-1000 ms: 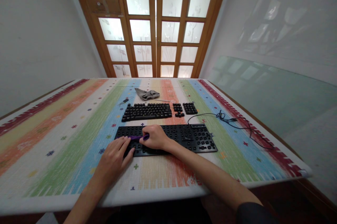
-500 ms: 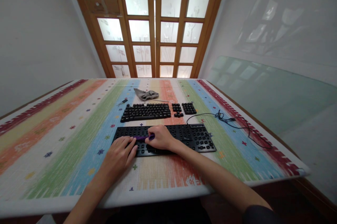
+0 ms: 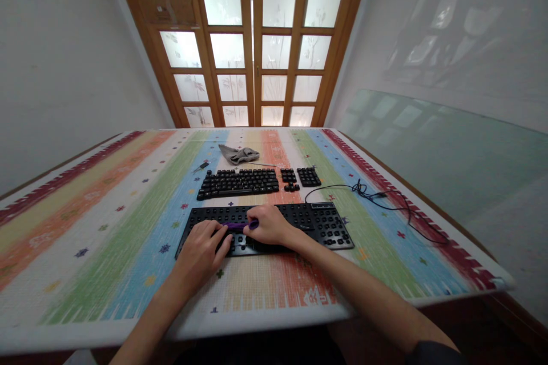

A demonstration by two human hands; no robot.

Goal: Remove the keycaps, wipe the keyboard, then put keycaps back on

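A black keyboard base [image 3: 327, 231] with its keycaps off lies near the table's front edge, small square switches showing. Across its upper left part runs a narrow purple strip [image 3: 235, 227], maybe a cloth; its exact kind is unclear. My right hand [image 3: 269, 225] is closed in a fist around the strip's right end. At the other end my left hand [image 3: 203, 245] has its fingers bent over the keyboard, fingertips closed on the strip. Both hands hide part of the base's middle and left side.
Behind the base, loose black keycaps [image 3: 240, 182] are laid out in keyboard order, with smaller groups to the right. Farther back are a crumpled grey cloth [image 3: 240, 155], a thin rod [image 3: 263, 164] and a small dark tool [image 3: 202, 166]. A black cable [image 3: 363, 191] trails right over the striped tablecloth [image 3: 141, 228].
Both hands have shifted slightly right together along the keyboard base, with the purple strip between them. The view has moved a little; the other things lie as before.
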